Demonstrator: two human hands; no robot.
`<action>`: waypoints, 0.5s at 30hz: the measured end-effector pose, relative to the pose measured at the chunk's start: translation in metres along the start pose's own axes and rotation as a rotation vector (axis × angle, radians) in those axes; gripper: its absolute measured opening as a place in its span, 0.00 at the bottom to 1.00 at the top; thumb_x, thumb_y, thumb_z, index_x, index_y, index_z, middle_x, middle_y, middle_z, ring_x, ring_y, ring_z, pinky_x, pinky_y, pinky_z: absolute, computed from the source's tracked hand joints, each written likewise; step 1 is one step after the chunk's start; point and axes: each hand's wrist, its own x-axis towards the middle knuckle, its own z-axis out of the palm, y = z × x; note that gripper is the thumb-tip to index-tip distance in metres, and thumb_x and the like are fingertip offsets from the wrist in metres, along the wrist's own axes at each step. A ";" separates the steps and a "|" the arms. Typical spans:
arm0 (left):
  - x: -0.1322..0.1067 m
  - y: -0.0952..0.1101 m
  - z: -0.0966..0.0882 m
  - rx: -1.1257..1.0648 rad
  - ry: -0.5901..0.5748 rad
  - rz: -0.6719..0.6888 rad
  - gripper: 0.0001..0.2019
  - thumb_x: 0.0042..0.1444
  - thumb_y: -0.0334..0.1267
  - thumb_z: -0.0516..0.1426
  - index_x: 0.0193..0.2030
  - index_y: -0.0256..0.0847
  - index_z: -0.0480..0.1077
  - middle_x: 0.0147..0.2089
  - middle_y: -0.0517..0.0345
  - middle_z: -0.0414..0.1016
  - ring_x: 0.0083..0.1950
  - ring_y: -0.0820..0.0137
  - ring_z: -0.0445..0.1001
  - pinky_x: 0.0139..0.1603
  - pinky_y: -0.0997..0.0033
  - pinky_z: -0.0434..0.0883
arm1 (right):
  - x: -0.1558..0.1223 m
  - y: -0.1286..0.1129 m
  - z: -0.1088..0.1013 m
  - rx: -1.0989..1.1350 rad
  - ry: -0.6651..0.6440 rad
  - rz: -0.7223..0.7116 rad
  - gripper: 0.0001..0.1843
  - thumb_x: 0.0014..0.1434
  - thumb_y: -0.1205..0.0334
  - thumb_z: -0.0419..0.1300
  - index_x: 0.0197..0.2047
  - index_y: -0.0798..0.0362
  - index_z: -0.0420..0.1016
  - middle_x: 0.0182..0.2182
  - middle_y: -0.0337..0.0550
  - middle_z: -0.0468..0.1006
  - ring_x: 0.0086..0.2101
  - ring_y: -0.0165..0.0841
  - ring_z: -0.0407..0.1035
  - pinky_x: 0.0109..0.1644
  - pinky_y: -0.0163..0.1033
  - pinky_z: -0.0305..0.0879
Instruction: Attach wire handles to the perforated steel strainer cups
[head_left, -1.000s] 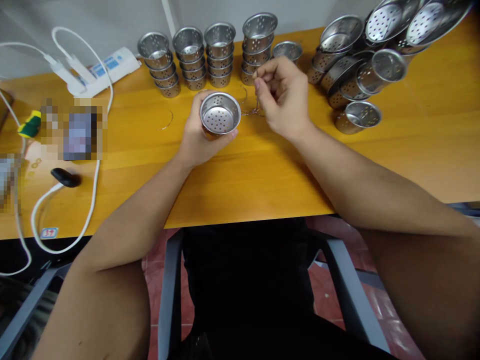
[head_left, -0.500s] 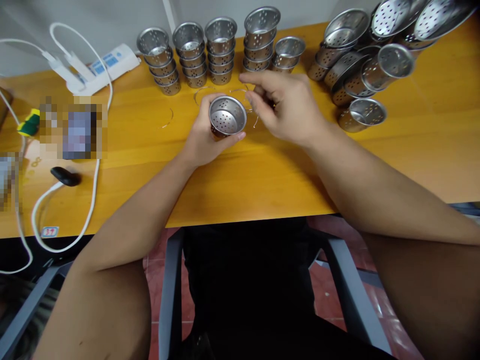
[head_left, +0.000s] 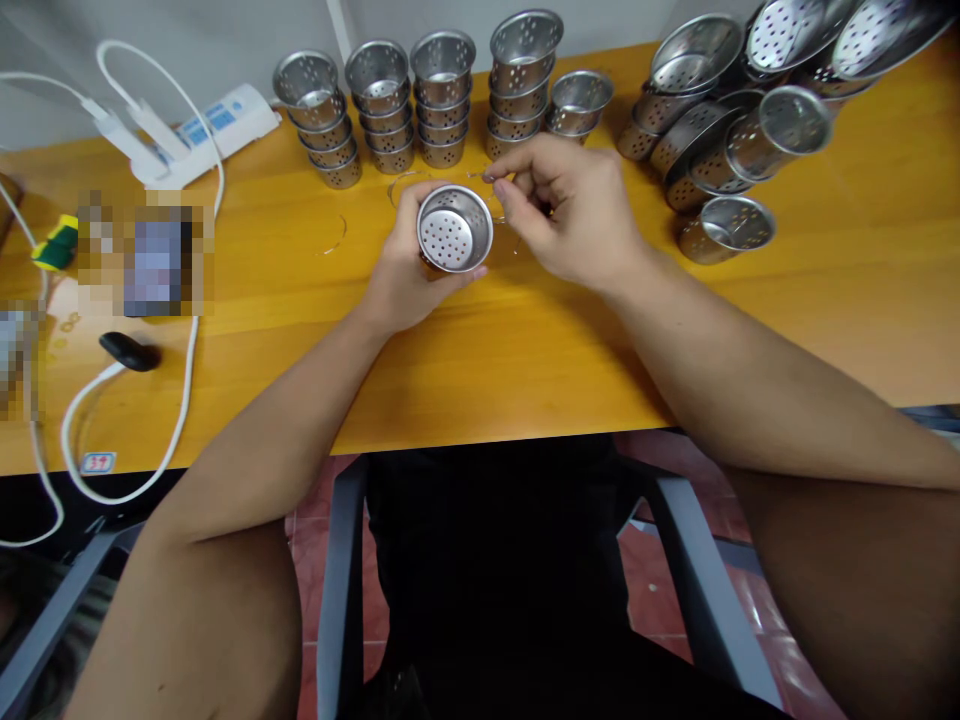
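My left hand (head_left: pixel 405 265) is wrapped around a small perforated metal cup (head_left: pixel 454 228), fingers behind it and thumb along the near side. The cup's mouth tips toward me, so its hole-dotted bottom shows. Just right of the rim, my right hand (head_left: pixel 559 205) is closed in a pinch of thumb and forefinger. A thin wire (head_left: pixel 475 176) shows at those fingertips; most of it is hidden or too fine to follow. Another thin curved wire (head_left: pixel 343 236) lies on the table left of the cup, and more wire lies behind my left hand.
Stacked perforated cups (head_left: pixel 442 95) line the back of the wooden table (head_left: pixel 480 380). More cups are heaped at right, with a single cup (head_left: pixel 726 230) in front. At left are a white power strip (head_left: pixel 225 120), cables, a black oval object (head_left: pixel 129 351) and a sponge (head_left: pixel 55 243).
The cup has tilted further toward me, showing more of its bottom. My right thumb and forefinger have shifted slightly, and the fine wire near them has moved.
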 end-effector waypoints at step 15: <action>0.000 0.008 0.003 0.083 0.050 0.049 0.51 0.69 0.62 0.76 0.86 0.64 0.50 0.80 0.45 0.71 0.82 0.43 0.77 0.85 0.37 0.79 | -0.002 -0.013 0.010 0.076 0.097 -0.022 0.27 0.90 0.28 0.62 0.60 0.42 0.88 0.32 0.37 0.76 0.27 0.35 0.68 0.31 0.43 0.69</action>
